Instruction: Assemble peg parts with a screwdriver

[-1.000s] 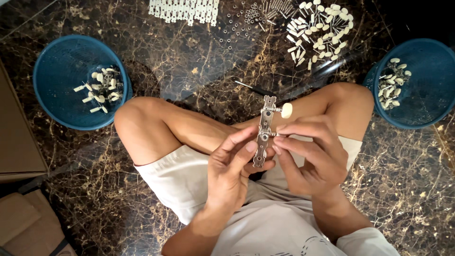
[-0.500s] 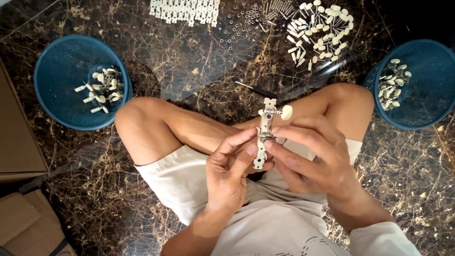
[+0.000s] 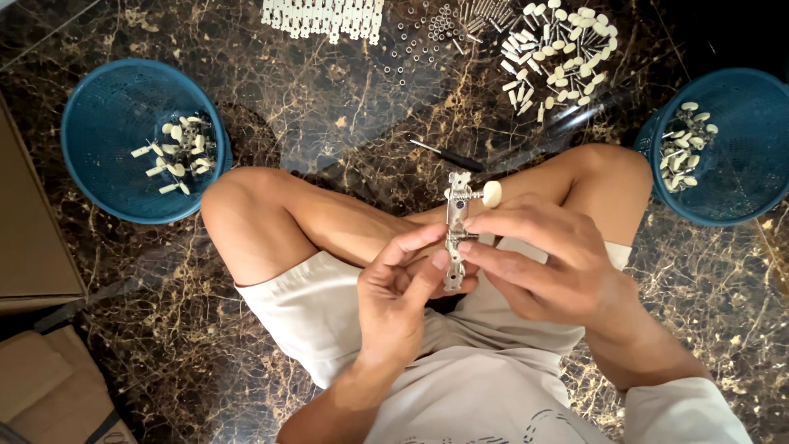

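I sit cross-legged on a dark marble floor. My left hand [image 3: 407, 284] holds a narrow metal plate [image 3: 454, 215] upright over my lap, thumb and fingers on its lower half. A cream knob peg [image 3: 491, 194] sticks out from the plate's upper right side. My right hand [image 3: 546, 263] pinches the plate's middle from the right, fingertips at its edge; whether they hold a small part is hidden.
A blue mesh basket [image 3: 99, 107] with several cream pegs stands at the left, another blue basket [image 3: 740, 181] at the right. Loose pegs [image 3: 555, 49], small washers [image 3: 419, 37], white strips [image 3: 325, 15] and a thin screwdriver [image 3: 448, 154] lie ahead. Cardboard boxes [image 3: 33, 247] sit far left.
The plate has stayed upright between both hands. My right hand's fingers have shifted slightly along the plate's middle; the view has barely moved.
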